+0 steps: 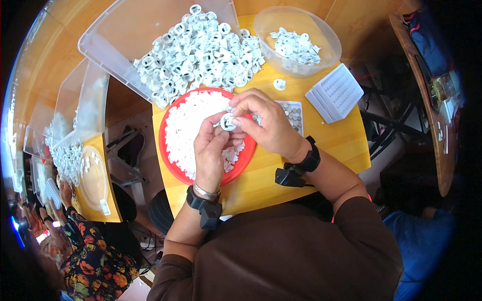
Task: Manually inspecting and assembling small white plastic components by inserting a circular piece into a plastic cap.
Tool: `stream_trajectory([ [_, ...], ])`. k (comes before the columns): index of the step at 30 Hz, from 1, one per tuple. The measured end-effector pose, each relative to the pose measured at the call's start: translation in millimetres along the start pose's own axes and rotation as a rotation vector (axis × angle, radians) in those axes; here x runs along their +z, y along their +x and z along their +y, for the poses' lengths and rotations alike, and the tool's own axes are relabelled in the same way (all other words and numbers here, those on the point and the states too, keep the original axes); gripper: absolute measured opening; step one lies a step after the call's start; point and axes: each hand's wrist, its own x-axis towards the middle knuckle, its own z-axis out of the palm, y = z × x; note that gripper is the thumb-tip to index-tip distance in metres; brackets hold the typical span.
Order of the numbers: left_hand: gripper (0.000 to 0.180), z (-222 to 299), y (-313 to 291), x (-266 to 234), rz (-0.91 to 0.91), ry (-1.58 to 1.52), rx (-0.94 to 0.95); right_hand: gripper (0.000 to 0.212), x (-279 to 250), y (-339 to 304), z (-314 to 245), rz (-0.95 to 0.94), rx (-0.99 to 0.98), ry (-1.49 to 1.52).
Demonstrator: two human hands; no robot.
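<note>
A small round white plastic part (pixel 228 122) with a dark slot is held up over the red round tray (pixel 245 163). My left hand (pixel 212 145) is closed on its lower left side, thumb and fingers around the edge. From the upper right, my right hand (pixel 263 120) pinches the same part between thumb and fingers. Whether a second small piece is between the fingers, I cannot tell. Loose small white plastic pieces (pixel 183 135) fill the red tray beneath. Partly behind my right hand lies a shallow tray (pixel 299 125) with rows of small round discs.
A large clear bin (pixel 113 42) spills a heap of round white parts (pixel 201 57) across the far side. Beyond my right hand stand a clear round tub (pixel 321 47), one loose white part (pixel 279 84) and stacked white gridded trays (pixel 336 95). A co-worker (pixel 100 251) sits at a left-hand table.
</note>
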Motion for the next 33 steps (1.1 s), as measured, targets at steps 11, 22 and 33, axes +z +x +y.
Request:
stream_trajectory([
  [11, 0.037, -1.5, 0.7, -0.1, -0.019, 0.025, -0.030, 0.011, -6.5, 4.4, 3.6, -0.072, -0.043, -0.063],
  [22, 0.037, -2.0, 2.3, -2.7, -0.039, 0.003, -0.037, 0.011, -3.2, 1.7, 7.1, -0.103, -0.004, -0.071],
  [33, 0.037, -2.0, 1.3, -2.6, -0.053, 0.068, -0.026, 0.014, -4.2, 2.3, 4.5, -0.130, -0.017, -0.090],
])
